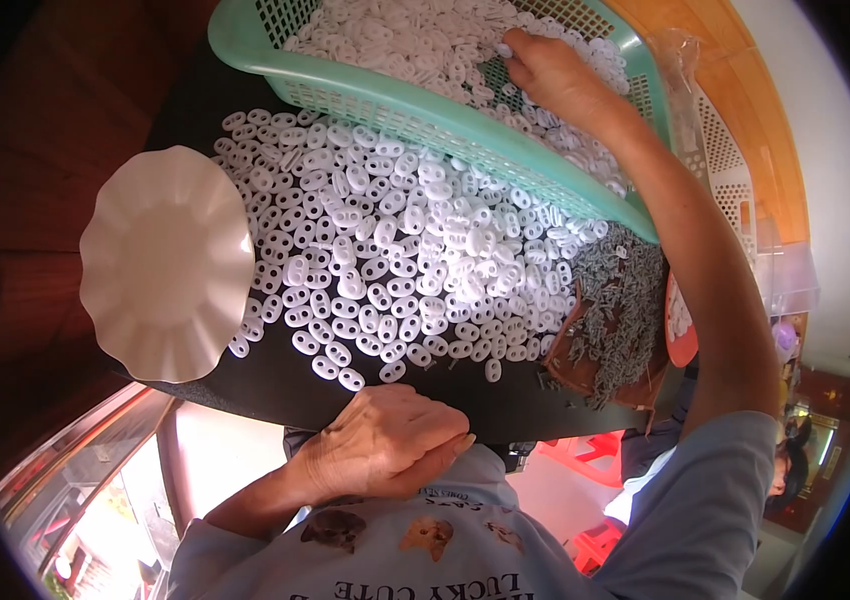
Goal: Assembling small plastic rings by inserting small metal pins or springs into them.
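Observation:
My right hand (560,82) reaches into a green plastic basket (375,105) heaped with small white oval plastic pieces (400,42). Its fingers are curled together at the pile. A white bit shows by the fingertips, but whatever lies between them is hidden. At the table's near edge my left hand (395,438) is closed, fingers folded inward; its contents, if any, cannot be seen. Just beyond it, many white two-hole oval pieces (345,285) are spread over the dark table (275,395), some stacked on others.
A white scalloped dish (167,265) stands on the left, touching the spread pieces. Small grey screw-like parts (613,320) lie on a brown tray (570,352) at right. Beside that is a red dish (682,335) of white bits. Red stools (585,455) stand below the table edge.

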`<action>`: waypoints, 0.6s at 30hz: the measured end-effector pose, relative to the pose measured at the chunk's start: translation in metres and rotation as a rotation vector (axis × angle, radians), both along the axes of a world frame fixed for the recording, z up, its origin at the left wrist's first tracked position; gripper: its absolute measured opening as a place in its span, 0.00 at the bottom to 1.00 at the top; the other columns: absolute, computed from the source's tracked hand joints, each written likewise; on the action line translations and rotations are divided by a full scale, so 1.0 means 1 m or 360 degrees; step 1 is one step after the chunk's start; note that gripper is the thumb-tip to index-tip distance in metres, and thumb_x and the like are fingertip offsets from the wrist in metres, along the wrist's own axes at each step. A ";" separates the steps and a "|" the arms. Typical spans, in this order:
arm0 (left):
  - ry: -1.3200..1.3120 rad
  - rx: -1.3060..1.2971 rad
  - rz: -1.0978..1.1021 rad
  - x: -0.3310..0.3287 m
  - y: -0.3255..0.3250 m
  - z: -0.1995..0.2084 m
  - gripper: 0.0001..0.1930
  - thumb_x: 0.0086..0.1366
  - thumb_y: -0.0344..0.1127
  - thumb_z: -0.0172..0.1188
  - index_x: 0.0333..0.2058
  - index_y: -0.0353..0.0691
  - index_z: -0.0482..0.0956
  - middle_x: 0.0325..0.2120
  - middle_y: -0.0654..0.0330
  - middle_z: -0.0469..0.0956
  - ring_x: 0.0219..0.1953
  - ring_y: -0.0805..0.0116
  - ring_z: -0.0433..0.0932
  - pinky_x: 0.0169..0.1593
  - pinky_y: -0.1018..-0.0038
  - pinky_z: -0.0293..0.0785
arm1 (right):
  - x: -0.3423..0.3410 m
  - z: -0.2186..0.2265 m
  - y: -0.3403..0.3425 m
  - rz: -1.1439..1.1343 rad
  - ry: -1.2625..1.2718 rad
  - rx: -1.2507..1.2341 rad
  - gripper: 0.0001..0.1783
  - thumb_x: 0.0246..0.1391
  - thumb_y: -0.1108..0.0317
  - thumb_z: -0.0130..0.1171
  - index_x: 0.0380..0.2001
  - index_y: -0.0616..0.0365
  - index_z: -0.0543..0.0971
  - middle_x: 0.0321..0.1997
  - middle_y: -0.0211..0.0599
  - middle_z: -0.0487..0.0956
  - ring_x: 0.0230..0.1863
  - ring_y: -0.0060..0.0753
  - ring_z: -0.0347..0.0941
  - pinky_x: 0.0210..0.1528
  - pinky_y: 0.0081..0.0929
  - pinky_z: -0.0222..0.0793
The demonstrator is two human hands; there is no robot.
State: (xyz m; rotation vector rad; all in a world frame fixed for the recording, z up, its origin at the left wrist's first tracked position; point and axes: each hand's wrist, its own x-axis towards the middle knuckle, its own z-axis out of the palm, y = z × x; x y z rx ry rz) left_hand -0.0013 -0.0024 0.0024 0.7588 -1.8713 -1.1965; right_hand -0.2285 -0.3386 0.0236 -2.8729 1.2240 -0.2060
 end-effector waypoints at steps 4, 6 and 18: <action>0.0000 -0.0014 0.0007 -0.001 0.000 0.001 0.05 0.61 0.30 0.64 0.31 0.39 0.76 0.21 0.59 0.77 0.22 0.56 0.77 0.26 0.64 0.72 | -0.008 0.011 -0.001 0.0007 -0.0062 0.0126 0.07 0.61 0.68 0.55 0.39 0.59 0.73 0.31 0.52 0.78 0.33 0.54 0.75 0.37 0.42 0.70; -0.0014 -0.0019 0.0006 -0.001 0.000 0.000 0.05 0.61 0.30 0.64 0.31 0.38 0.76 0.21 0.59 0.77 0.22 0.55 0.77 0.26 0.64 0.72 | -0.010 0.017 0.000 -0.0010 -0.0047 0.0085 0.06 0.61 0.68 0.56 0.38 0.59 0.74 0.31 0.50 0.77 0.31 0.52 0.74 0.36 0.40 0.70; -0.0035 -0.0062 0.0044 -0.003 0.003 0.000 0.05 0.59 0.29 0.64 0.29 0.38 0.76 0.21 0.59 0.76 0.21 0.55 0.76 0.25 0.64 0.72 | 0.014 0.111 0.096 -0.0429 0.0115 -0.0361 0.04 0.61 0.69 0.57 0.36 0.57 0.77 0.28 0.40 0.79 0.29 0.39 0.78 0.34 0.33 0.71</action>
